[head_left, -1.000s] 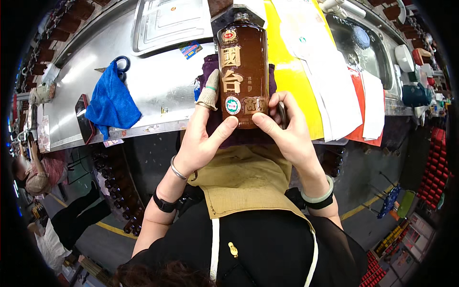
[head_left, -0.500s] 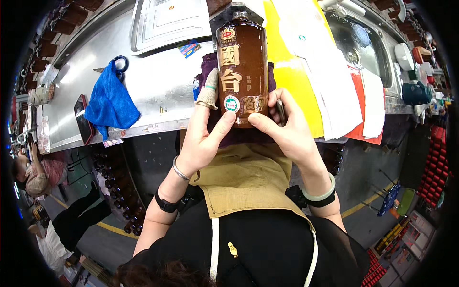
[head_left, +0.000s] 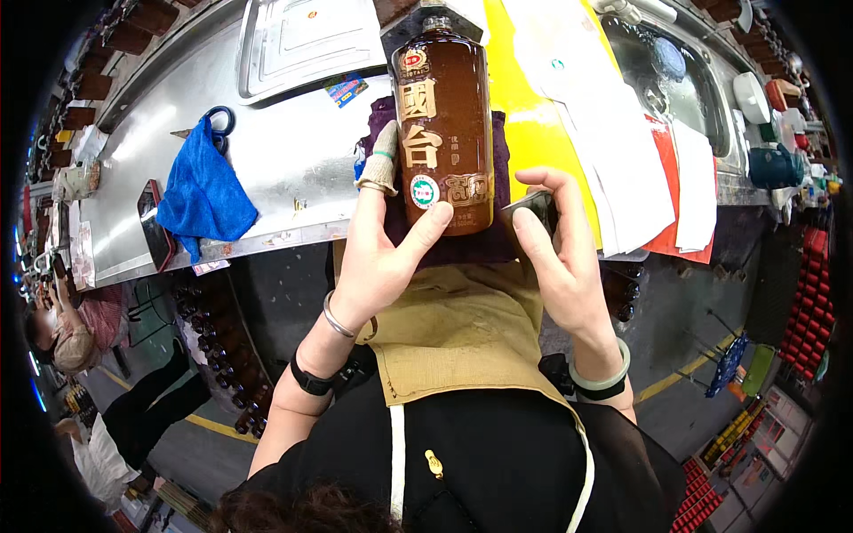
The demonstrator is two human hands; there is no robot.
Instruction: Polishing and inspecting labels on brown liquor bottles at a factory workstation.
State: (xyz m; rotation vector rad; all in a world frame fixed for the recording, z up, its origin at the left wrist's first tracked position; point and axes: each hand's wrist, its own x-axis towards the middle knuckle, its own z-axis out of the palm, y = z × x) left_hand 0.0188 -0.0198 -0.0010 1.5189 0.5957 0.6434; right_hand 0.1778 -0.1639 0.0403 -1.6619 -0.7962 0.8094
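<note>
A brown glass bottle [head_left: 466,115] with gold lettering and a round green-and-white sticker leans on a dark purple cloth [head_left: 500,169] at the table's front edge. My left hand [head_left: 382,253] is closed on the bottle's lower left side, thumb on the front by the sticker. A pale fabric finger cover with a green band sits on one of its fingers. My right hand [head_left: 569,266] is off the bottle, just right of its base. Between its thumb and fingers is a dark flat piece [head_left: 531,206], whose kind I cannot make out.
To the left on the steel table [head_left: 293,178] lie a blue cloth [head_left: 209,191], scissors [head_left: 222,120], a phone [head_left: 155,226] and a metal tray [head_left: 311,49]. White sheets [head_left: 595,133] over yellow and red ones lie right, beside a sink [head_left: 675,89]. Another person [head_left: 84,324] sits far left.
My right hand has come away from the bottle to the right, bringing the dark flat piece into clearer view. The bottle has shifted slightly left, with my left hand still on it.
</note>
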